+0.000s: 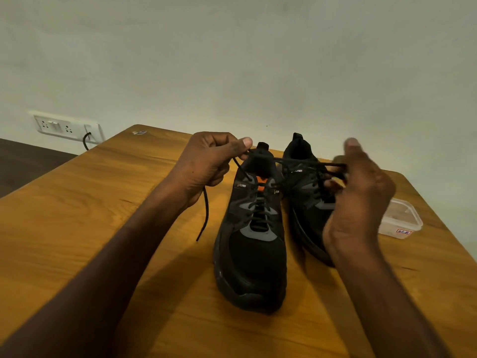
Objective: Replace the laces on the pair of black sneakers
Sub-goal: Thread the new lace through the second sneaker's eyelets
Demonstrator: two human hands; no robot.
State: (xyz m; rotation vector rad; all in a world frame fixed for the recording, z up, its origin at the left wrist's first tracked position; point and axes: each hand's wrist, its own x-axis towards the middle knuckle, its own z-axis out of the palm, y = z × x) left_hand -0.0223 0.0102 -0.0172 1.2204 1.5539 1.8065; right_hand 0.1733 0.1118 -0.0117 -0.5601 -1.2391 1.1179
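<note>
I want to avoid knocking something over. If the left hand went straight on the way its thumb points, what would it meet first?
The left hand pinches the lace, thumb pointing right. It would probably meet the near shoe's heel tab first, then the far shoe. Depth is unclear.

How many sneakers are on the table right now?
2. The left sneaker stands mid-table, toe toward the camera; the right sneaker sits beside it, partly behind the right hand.
</note>
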